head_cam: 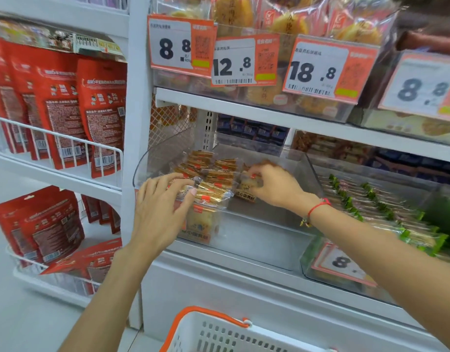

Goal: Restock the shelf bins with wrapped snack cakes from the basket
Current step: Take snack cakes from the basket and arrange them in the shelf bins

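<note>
Down at 6 o'clock sat the white basket point(229, 334) w/ orange rim, contents not visible. Both my hands were up in the clear bin point(257, 240) near frame center. Left hand point(163, 204) lay w/ fingers nearly straight, pressing on the stack of wrapped snack cakes point(213, 179). Right hand point(274, 185), at 3 o'clock of that stack, pinched one snack cake point(246, 186) btwn thumb & fingertips, just beside the pile.

i'm seeing two bare forearms, no sleeves on either, and no rings that i can make out. my left hand point(158, 212) has a pale pink-polished thumbnail. my right hand point(274, 185) has a thin red cord bracelet point(318, 206) at the wrist, a small gold charm hanging off it.
</note>
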`<state>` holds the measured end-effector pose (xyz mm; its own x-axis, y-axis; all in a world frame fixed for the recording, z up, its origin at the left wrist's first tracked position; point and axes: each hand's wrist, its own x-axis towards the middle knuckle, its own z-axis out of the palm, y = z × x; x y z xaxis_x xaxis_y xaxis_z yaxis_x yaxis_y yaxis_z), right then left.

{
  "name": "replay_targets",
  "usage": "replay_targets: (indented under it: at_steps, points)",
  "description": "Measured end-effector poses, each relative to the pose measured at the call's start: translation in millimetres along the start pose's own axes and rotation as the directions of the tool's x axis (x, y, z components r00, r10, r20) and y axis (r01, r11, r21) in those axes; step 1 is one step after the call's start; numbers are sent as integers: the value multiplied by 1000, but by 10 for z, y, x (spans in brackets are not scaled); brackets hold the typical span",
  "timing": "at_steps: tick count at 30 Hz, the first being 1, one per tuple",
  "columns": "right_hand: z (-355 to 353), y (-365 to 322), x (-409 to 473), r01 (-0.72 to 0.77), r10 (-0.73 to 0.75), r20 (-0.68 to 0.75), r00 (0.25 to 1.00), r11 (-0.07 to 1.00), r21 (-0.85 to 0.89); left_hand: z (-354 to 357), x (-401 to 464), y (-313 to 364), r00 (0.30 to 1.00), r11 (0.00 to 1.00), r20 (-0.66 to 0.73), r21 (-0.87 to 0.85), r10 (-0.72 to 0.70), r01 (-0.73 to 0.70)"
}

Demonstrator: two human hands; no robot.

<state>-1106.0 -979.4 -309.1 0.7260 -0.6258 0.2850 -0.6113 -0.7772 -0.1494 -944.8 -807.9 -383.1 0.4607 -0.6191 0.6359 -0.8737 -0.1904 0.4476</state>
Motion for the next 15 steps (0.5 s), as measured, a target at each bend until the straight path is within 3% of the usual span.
replay_targets:
  at_steps: [5,8,12,15]
  points:
    - [-187,-176,-781,92,-67,-156,986,983,157,-291,-325,506,997,997,-77,-69,30,-36]
    - [-67,-175,-1306,126,-91,-164,982,968,217,-432,-646,753,996,994,85,-105,-15,24]
    - [477,-65,-1975,20,-51,136,989,977,214,-366,-1113,769,914,992,387,56,-124,111]
    - [980,76,-2250,-110,18,418,908,975,196,-93,-1464,574,785,981,594,166,-177,96]
